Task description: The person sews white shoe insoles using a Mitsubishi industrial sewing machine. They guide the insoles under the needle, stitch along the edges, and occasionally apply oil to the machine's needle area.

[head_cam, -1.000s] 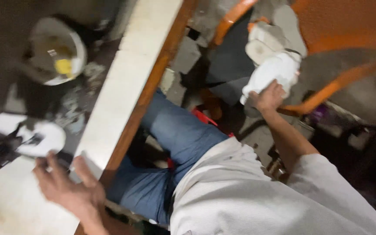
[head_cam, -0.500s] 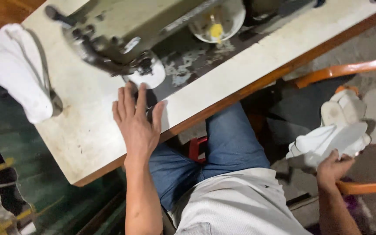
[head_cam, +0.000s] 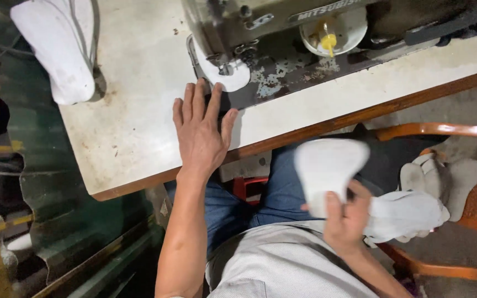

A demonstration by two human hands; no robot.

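My left hand (head_cam: 201, 132) lies flat, fingers apart, on the white sewing table (head_cam: 133, 121), just in front of the sewing machine (head_cam: 282, 33). A small white fabric piece (head_cam: 224, 74) sits under the machine's needle, a little beyond my fingertips. My right hand (head_cam: 346, 218) is over my lap, gripping a flat white insole-shaped piece (head_cam: 327, 168) by its lower end. To its right a pile of more white pieces (head_cam: 409, 212) rests on an orange chair (head_cam: 470, 204).
A stack of white pieces (head_cam: 56, 49) lies at the table's far left corner. A white bobbin holder with a yellow spool (head_cam: 329, 36) sits on the machine bed. Dark corrugated sheet (head_cam: 67, 221) and clutter stand left of the table.
My right hand has lifted one white piece from the pile on the chair and brought it over my lap. My left hand stays flat on the table. The camera has turned.
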